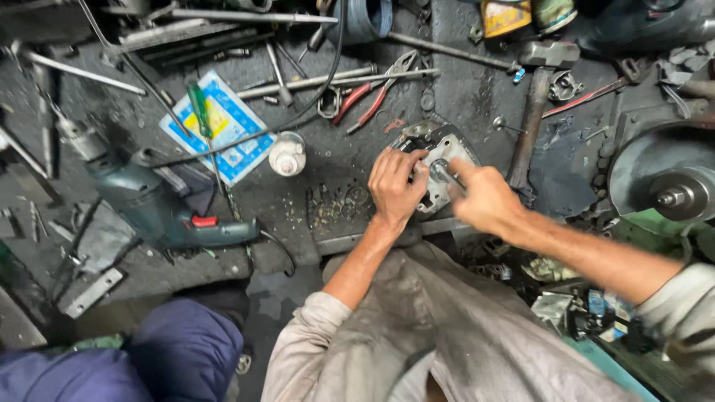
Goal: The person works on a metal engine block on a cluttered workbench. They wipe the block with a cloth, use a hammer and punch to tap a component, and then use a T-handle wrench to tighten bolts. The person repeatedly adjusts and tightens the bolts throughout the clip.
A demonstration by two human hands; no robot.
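**Both hands on a metal housing at a cluttered workbench**

Seen from above: left hand [395, 186] laid flat over a grey metal housing [441, 173], fingers curled down and pressing on its left edge, palm hidden. Right hand [485, 199] set just beside it, blurred, fingers closed around a slim metal tool [441, 173] whose tip met the middle of the housing; possibly a driver or punch, too smeared to tell. Housing itself resting on the dark, greasy bench [477, 89], near the front edge, directly ahead of the lap.

Left of the hands, a scatter of small metal bits [339, 205] lay on the bench, and beyond them a white round knob-like part [287, 154]. Farther left, a green power drill [149, 201] with a red trigger lay on its side, its cord looping away. Above the drill, a blue and yellow printed card [227, 134] with a green-handled screwdriver [201, 112] across it. Red-handled pliers [372, 93] lay near the top, beside long steel rods [313, 82]. Right of the housing, a hammer [536, 104] with a wooden handle stood well apart from the fingers. At the far right edge, a round metal disc on a shaft [666, 186].
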